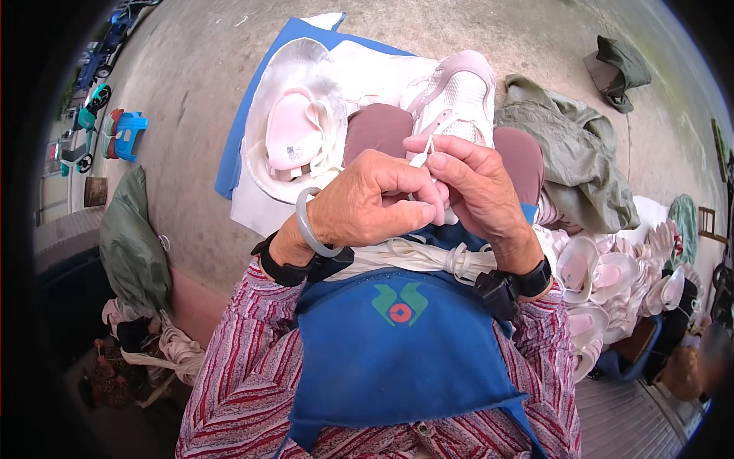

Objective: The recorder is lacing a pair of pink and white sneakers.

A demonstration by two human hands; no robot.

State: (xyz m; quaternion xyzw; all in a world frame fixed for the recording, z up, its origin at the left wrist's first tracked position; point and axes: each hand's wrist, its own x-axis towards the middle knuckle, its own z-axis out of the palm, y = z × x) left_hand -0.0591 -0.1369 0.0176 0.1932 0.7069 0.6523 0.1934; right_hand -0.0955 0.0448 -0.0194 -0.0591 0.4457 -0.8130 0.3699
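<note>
My left hand (378,200) and my right hand (475,177) come together above my lap, fingers closed. Between their fingertips they pinch a white shoelace (418,159). Just beyond the hands a white and pink sneaker upper (465,92) lies with its toe pointing away from me, near my knees. More white laces (405,262) lie in a knotted bundle across my lap on the blue apron (405,352). To the left rests an oval white piece (256,149) with a pink inside, a small printed label and a loose white lace.
Blue and white sheeting (248,130) lies under the pieces in front. Many pink and white shoe uppers (612,268) are piled at the right, near a grey-green cloth (562,149). At the left stand a green sack (134,237) and, farther off, a blue plastic stool (131,134).
</note>
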